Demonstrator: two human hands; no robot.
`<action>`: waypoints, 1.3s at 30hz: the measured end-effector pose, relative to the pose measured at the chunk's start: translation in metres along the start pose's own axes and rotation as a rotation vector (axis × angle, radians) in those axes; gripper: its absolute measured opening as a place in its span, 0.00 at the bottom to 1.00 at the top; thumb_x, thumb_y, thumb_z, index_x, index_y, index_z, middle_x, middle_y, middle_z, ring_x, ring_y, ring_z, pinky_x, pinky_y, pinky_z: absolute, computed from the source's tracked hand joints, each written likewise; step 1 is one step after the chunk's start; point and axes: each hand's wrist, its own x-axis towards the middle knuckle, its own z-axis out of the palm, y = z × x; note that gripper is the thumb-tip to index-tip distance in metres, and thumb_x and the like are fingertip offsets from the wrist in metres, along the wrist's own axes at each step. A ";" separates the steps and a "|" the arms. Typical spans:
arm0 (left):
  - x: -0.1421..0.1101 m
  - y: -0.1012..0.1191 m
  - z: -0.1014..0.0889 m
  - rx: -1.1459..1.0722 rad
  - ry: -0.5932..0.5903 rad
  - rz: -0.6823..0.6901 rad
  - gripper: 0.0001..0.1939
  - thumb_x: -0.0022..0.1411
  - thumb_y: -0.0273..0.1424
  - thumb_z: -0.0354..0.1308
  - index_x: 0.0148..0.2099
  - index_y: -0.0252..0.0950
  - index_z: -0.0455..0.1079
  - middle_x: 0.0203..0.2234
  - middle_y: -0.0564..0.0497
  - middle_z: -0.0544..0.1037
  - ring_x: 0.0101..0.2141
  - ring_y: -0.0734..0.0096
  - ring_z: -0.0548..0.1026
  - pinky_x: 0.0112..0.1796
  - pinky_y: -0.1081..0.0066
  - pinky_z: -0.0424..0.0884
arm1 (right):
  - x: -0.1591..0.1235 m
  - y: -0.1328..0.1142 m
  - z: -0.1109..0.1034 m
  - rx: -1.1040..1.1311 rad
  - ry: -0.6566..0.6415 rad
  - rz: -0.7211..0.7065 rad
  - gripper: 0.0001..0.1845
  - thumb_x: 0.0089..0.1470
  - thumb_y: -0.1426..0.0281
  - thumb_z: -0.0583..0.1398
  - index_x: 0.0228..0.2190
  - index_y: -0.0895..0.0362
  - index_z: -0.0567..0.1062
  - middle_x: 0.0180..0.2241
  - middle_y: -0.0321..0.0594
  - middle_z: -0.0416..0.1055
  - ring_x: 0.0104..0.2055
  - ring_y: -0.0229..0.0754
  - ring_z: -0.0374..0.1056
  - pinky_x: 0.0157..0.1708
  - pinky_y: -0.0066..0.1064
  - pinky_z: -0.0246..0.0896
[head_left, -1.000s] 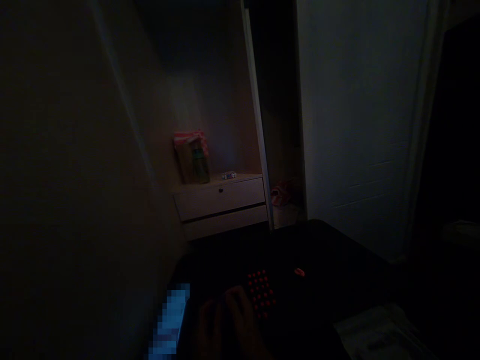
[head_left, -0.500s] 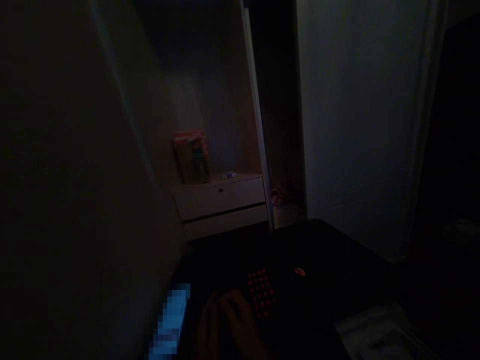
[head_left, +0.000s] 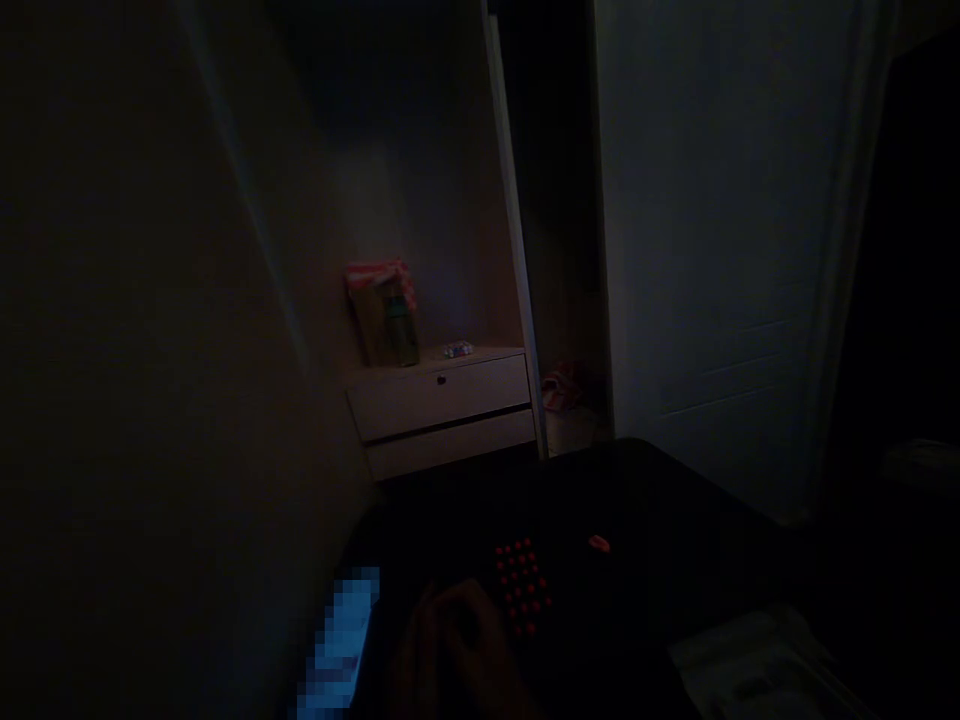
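Note:
In very dim light, my left hand [head_left: 417,645] and my right hand [head_left: 484,640] are close together at the bottom centre of the head view, over a dark surface. The fingertips of both hands meet in a pinch, and anything between them is too dark to make out. Just right of my right hand lies a group of small red dots in rows [head_left: 523,588] on the dark surface. Beyond it, to the right, is a small pinkish-orange piece [head_left: 599,543]. A bright blue, pixelated screen-like shape [head_left: 341,640] is left of my left hand.
A pale bag or packet [head_left: 757,665] lies at the lower right. Behind the dark surface [head_left: 630,490] stands an open cupboard with drawers [head_left: 442,400], holding a box with red-striped cloth [head_left: 381,310]. A large pale door panel [head_left: 720,250] rises at right.
My right hand's fingers have shifted slightly and curled a little more against the left. The red dots, the pinkish piece and the surroundings stay where they were.

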 end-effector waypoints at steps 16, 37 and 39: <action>-0.001 0.007 0.003 0.089 -0.062 0.014 0.31 0.67 0.51 0.50 0.62 0.36 0.70 0.62 0.40 0.75 0.64 0.53 0.71 0.67 0.48 0.61 | -0.002 -0.001 0.000 0.009 -0.045 0.076 0.15 0.60 0.56 0.62 0.41 0.53 0.77 0.41 0.42 0.78 0.46 0.49 0.74 0.50 0.39 0.67; -0.005 0.011 0.000 -0.006 -0.006 0.027 0.30 0.64 0.52 0.54 0.58 0.37 0.70 0.58 0.40 0.77 0.60 0.51 0.74 0.63 0.52 0.68 | -0.007 0.001 -0.003 0.104 0.065 0.299 0.20 0.53 0.50 0.66 0.39 0.51 0.84 0.49 0.42 0.80 0.56 0.53 0.72 0.59 0.41 0.64; -0.007 0.010 0.000 0.013 0.026 0.035 0.27 0.64 0.52 0.53 0.56 0.39 0.71 0.58 0.42 0.78 0.61 0.53 0.73 0.65 0.53 0.65 | -0.009 0.004 -0.004 0.085 0.055 0.353 0.25 0.50 0.45 0.67 0.39 0.50 0.84 0.50 0.42 0.80 0.58 0.54 0.70 0.60 0.42 0.64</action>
